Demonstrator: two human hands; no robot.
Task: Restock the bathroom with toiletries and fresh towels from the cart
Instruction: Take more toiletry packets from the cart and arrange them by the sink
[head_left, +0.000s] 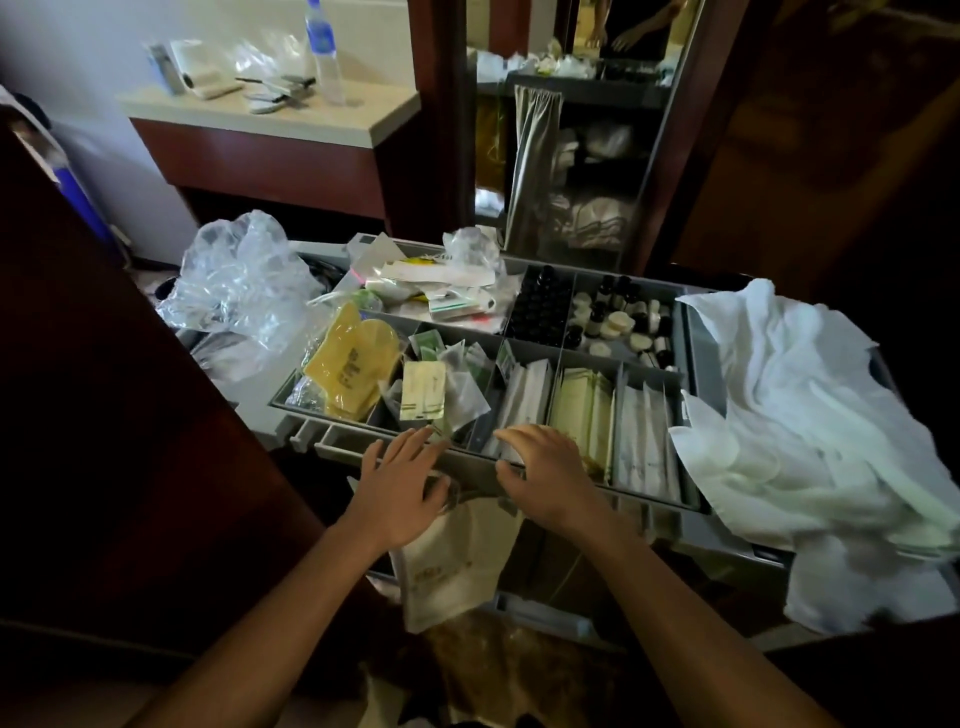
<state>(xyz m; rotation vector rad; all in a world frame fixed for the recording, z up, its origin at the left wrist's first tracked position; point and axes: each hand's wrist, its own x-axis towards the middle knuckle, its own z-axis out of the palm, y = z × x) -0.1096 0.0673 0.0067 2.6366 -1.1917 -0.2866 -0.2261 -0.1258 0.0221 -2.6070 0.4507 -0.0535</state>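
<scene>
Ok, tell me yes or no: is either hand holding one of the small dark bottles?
No, the left hand and right hand are at the tray's near edge; the dark bottles stand in far compartments.

Grey plastic divided cart tray (698, 395). White crumpled towels (795, 415). Small dark bottles (540, 306), black caps. Cream round soap discs (618, 325). Flat yellow packets (353, 364), dark print. Pale green sachets (582, 410), thin darker green stripes. White sachet (423, 397), green bands near ends. Clear crinkled plastic bag (244, 286). Cream paper bag (452, 566), faint gold print. Clear bottle (322, 47), blue label. Cream countertop (291, 117) over red-brown wood cabinet front (260, 166).
</scene>
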